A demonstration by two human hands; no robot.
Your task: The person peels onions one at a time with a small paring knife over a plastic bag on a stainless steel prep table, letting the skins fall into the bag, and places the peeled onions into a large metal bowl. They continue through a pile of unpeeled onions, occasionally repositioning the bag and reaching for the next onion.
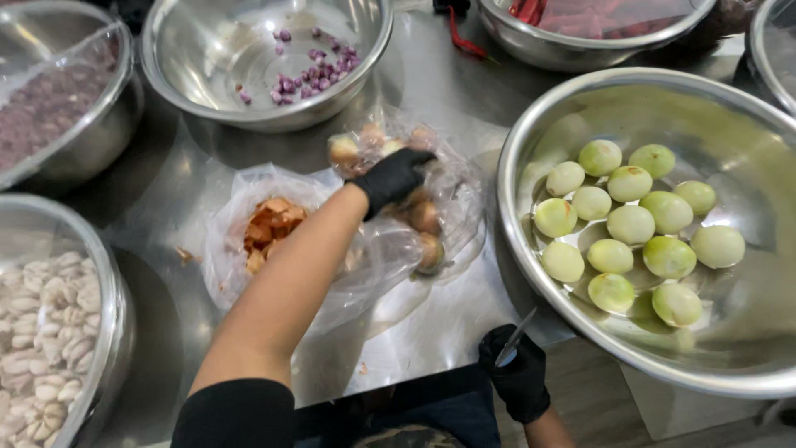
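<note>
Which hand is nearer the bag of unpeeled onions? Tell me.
Left. The left hand reaches into the bag of unpeeled onions. The right hand holds a small knife near the table edge, well clear of it.

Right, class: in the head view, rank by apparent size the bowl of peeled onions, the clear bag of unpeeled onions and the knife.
1. Bowl of peeled onions
2. Clear bag of unpeeled onions, under the left hand
3. Knife, in the right hand

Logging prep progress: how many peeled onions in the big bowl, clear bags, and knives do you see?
Peeled pale-green onions in the large steel bowl: 15
Clear plastic bags: 2
Steel-bladed knife, in the right hand: 1
Total: 18
</note>
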